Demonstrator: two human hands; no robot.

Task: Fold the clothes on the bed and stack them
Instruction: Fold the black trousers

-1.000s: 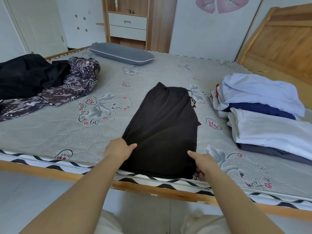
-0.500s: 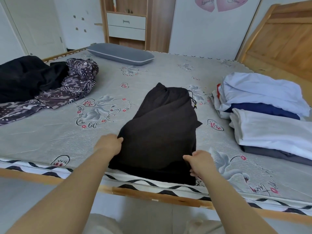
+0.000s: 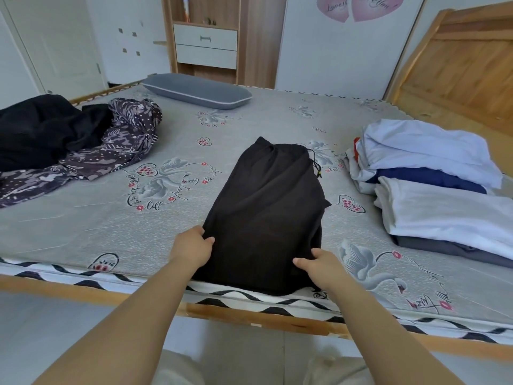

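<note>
One black garment (image 3: 266, 212) is lying folded near the front edge of the bed (image 3: 111, 223), its drawstring end pointing toward the far side. The person is standing at the foot with both arms reaching over the wooden rail. The left hand (image 3: 191, 247) is pinching the garment's near left corner, thumb on top of the cloth and fingers curled under it. The right hand (image 3: 319, 266) is gripping the near right corner in the same way, thumb showing on top.

To the right, one stack of folded clothes (image 3: 433, 190) is sitting on the mattress; I am counting at least four layers, pale blue on top, then navy, white, and dark grey at the bottom, with a bit of red peeking out at the far side. On the left, two unfolded pieces are waiting in a heap: one plain black garment (image 3: 41, 129) and one patterned purple-grey garment (image 3: 122, 145), touching each other. One grey pillow (image 3: 197, 90) is resting at the far edge. Behind it, a wooden cabinet (image 3: 205, 43) is showing two white drawers.
</note>
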